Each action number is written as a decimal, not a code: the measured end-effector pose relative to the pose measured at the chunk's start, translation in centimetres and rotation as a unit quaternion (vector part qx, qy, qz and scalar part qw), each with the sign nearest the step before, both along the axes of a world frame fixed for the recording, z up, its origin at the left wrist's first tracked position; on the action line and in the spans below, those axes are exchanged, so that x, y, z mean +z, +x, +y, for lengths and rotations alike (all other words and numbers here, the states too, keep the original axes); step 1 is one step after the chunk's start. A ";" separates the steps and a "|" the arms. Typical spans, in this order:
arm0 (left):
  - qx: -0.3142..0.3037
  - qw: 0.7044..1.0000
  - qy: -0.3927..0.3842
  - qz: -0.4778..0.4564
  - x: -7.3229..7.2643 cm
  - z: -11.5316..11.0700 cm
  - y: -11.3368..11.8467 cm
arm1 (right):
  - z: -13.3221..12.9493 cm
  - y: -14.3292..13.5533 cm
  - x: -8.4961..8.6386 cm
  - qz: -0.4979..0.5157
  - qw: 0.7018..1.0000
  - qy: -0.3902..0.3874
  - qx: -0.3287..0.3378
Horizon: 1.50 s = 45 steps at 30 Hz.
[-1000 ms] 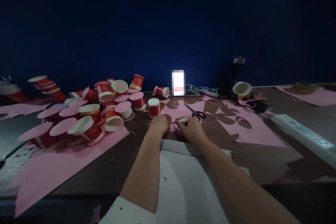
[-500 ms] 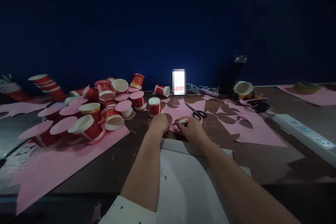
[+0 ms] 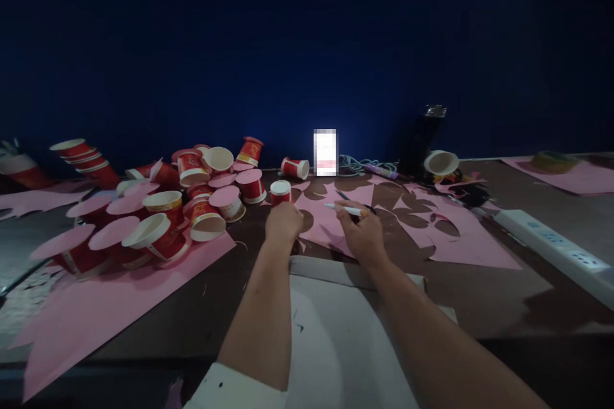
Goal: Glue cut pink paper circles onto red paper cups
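Note:
My right hand [image 3: 363, 233] is closed around a white marker pen [image 3: 352, 210], its tip pointing left above a cut pink paper sheet [image 3: 326, 220]. My left hand [image 3: 284, 227] is curled at the left edge of that sheet. Its fingertips are hidden, so what they grip does not show. Just behind it stands a small red paper cup [image 3: 281, 190] with a white top; the hand covers its lower part. A pair of scissors [image 3: 342, 195] lies behind the right hand, mostly covered by it.
Many red paper cups [image 3: 163, 204], several with pink discs on them, crowd the left side. A lit phone [image 3: 326, 153] stands at the back. Rightward are pink offcuts [image 3: 470, 239], a tipped cup [image 3: 441, 163] and a white power strip [image 3: 551, 249]. Cardboard [image 3: 336, 319] lies between my arms.
My right hand has lifted the marker from beside the left hand and moved slightly right, now covering the scissors' handles. The left hand has shifted a little left and up, in front of the cup.

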<state>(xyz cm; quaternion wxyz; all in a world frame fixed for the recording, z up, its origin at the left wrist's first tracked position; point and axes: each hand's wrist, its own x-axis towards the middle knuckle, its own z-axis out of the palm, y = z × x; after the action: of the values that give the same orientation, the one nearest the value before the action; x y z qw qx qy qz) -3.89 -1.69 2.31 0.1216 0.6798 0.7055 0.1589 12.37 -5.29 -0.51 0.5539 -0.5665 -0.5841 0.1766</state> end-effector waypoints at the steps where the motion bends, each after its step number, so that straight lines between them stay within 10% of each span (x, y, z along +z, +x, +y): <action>1: 0.049 0.997 0.045 -0.041 0.4 0.0 -0.3 | 0.1 0.1 0.0 0.016 1.000 0.008 -0.005; 5: 0.177 0.923 0.285 -0.188 1.8 0.4 -1.5 | 0.8 -0.1 0.0 0.051 0.999 0.013 -0.004; 10: 0.206 0.902 0.314 -0.214 2.0 1.5 -3.5 | 2.6 -2.1 -0.1 0.068 0.997 0.028 0.009; 19: 0.052 0.998 -0.043 0.008 -0.6 1.2 -4.1 | 5.2 -3.4 -1.4 0.088 0.996 -0.014 -0.008; 27: 0.066 0.995 -0.052 0.049 -2.7 2.0 -4.0 | 3.3 -3.3 -0.1 0.088 0.994 -0.050 0.041; 32: 0.029 0.993 -0.068 -0.094 -2.0 1.5 -3.7 | 2.1 -3.6 0.4 0.116 0.990 -0.039 0.068; 36: 0.006 0.930 -0.073 -0.359 -1.0 1.0 -3.2 | 2.1 -3.2 0.8 0.221 0.975 -0.029 0.027; 41: -0.052 0.768 -0.077 -0.633 -0.1 0.6 -2.8 | 2.3 -2.7 0.9 0.350 0.936 -0.011 0.029; 45: -0.035 0.761 -0.084 -0.643 0.4 0.1 -2.6 | 2.2 -2.9 0.6 0.375 0.925 -0.004 0.056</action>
<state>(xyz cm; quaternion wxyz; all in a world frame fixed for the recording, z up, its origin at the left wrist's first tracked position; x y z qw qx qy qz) -6.45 -1.54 2.73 0.6087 0.4293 0.4483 0.4942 9.48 -3.05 0.08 0.7195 -0.4273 -0.3636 0.4093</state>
